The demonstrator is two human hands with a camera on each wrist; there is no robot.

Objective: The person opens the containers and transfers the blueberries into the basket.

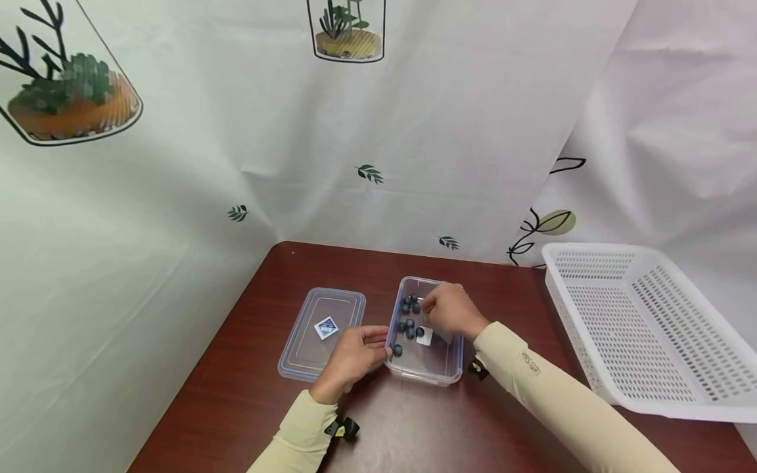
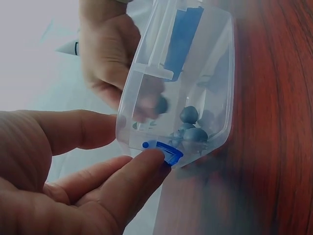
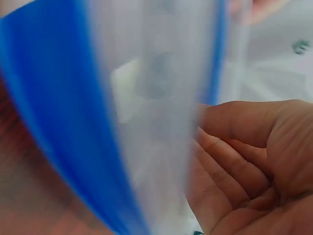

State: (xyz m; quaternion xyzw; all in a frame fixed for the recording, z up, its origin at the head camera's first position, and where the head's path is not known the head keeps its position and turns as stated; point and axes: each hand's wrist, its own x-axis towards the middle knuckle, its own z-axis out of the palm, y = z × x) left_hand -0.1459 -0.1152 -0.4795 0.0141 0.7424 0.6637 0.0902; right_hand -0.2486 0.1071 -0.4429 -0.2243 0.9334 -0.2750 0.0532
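A clear plastic box (image 1: 436,361) with blue-edged sides stands without its lid on the table, several blueberries (image 1: 410,324) lying along its left half. My left hand (image 1: 356,355) grips the box's left side near the front corner. In the left wrist view its thumb is at the rim and its fingertips press by a blue clip (image 2: 167,152). My right hand (image 1: 452,310) reaches into the box from the right. Its fingertips pinch a blueberry (image 2: 162,105), seen through the wall in the left wrist view. The right wrist view shows the box wall blurred, hiding the fingertips.
Left of the box lies a clear lid (image 1: 300,348) with a blue-and-white diamond sticker. At the right, a large white perforated basket (image 1: 680,408) extends to the table's edge. A printed white cloth (image 1: 414,131) hangs behind the dark red table (image 1: 236,407) and along its left side.
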